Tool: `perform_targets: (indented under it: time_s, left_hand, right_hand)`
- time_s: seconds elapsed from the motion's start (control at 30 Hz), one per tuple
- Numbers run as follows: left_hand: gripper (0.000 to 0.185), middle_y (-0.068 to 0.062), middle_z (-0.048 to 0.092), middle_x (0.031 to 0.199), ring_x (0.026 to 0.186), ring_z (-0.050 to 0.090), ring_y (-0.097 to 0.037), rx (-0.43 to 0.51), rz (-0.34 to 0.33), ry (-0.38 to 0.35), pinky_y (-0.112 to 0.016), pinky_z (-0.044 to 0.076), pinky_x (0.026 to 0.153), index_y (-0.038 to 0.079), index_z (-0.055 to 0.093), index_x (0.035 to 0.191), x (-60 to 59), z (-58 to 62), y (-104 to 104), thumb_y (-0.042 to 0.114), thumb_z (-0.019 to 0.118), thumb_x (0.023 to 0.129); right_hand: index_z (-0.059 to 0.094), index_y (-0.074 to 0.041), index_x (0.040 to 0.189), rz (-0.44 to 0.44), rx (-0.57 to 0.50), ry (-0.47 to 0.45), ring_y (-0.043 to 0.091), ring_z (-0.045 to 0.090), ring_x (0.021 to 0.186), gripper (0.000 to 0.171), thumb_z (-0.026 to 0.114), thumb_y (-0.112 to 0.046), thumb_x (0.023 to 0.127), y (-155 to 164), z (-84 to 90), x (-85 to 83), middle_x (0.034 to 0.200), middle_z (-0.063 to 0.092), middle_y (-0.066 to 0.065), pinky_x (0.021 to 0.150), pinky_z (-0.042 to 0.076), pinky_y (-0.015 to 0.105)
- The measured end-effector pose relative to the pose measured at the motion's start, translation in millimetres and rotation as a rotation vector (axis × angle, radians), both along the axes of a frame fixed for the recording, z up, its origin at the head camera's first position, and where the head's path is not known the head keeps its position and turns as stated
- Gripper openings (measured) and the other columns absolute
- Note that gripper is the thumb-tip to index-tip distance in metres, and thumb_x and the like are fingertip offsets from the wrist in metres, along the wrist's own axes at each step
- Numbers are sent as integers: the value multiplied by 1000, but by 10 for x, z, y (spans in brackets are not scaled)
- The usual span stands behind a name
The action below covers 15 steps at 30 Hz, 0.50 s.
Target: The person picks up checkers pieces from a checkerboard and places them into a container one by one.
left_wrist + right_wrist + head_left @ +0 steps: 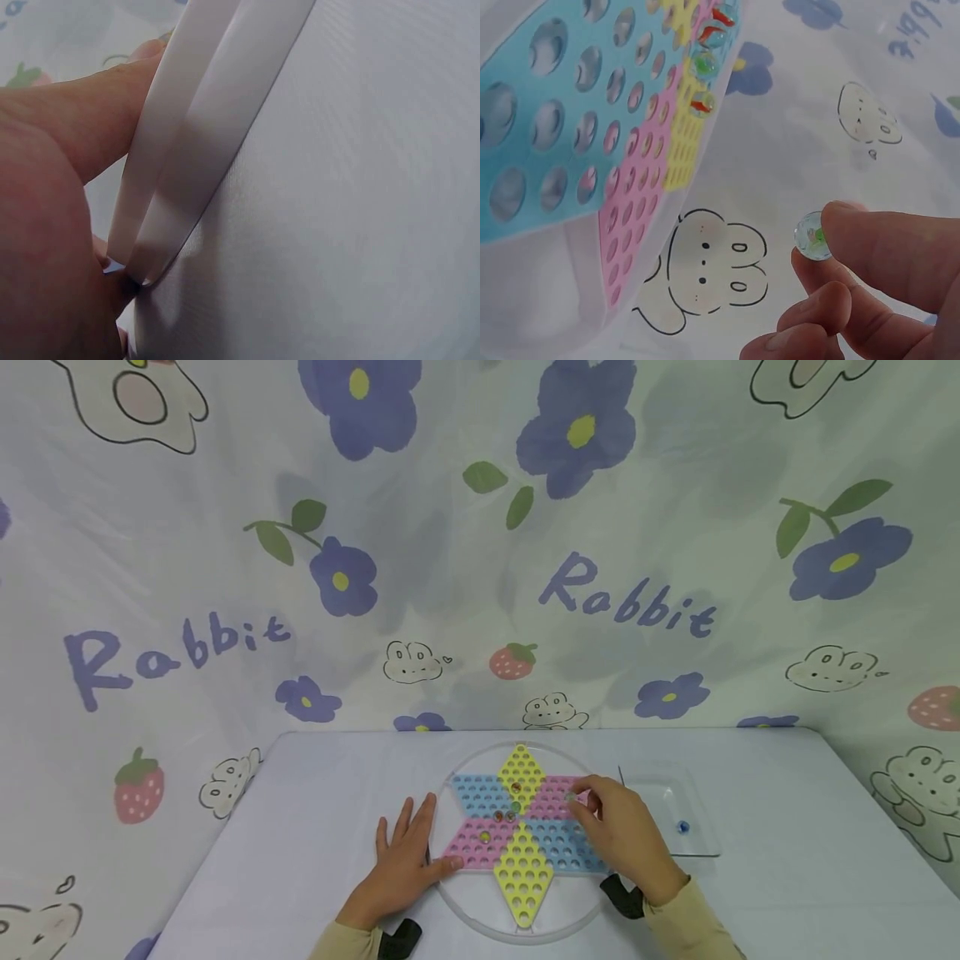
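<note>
Over the upper right pink section of the star-shaped marble board (522, 893), my right hand (622, 835) pinches a clear glass marble (810, 235) with green inside between thumb and index finger. The marble is off the board in the right wrist view. My left hand (401, 860) lies at the board's left rim, its fingers straight and spread, with the thumb (447, 865) on the lower left pink section. In the left wrist view the white rim (187, 142) runs beside the thumb. Several marbles sit in holes, among them a yellowish marble (485, 837) and a green marble (704, 66).
To the right of the board stands a clear tray (705, 853) with a blue marble (683, 827) in it. A white cloth covers the table (300, 810). Behind it hangs a curtain (450, 568) printed with flowers and rabbits.
</note>
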State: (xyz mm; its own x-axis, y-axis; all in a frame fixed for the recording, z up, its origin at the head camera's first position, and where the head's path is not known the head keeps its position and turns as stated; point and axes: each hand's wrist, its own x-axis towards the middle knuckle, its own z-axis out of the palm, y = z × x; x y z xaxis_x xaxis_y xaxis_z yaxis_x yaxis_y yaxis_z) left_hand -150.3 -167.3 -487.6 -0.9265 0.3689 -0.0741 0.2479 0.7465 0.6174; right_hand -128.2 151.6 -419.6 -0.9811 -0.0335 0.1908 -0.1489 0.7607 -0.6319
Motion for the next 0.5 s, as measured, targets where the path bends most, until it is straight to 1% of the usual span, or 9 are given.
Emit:
perform_targets:
  time_s: [0.13,0.33,0.5]
  left_hand:
    - [104,-19,17,165,152,-2,-44,3,-2,18,-66,-17,111,-1,12,160,-1,-16,-4,55,66,92]
    - [103,-19,17,165,152,-2,-44,8,-7,19,-66,-17,111,-1,11,160,9,-3,-3,54,65,92]
    - [102,-19,17,166,152,-2,-43,8,-7,16,-66,-18,110,0,11,161,12,2,-5,54,65,93]
  right_hand:
    - [71,-5,108,10,12,27,10,41,59,18,73,-13,93,71,-2,23,72,48,-4,53,36,25]
    - [71,-4,111,-9,36,8,11,42,61,20,73,-14,93,150,-6,49,73,48,-3,53,36,24]
    - [71,-4,108,-13,41,61,10,41,61,18,74,-13,92,231,-30,80,72,47,-4,52,36,24]
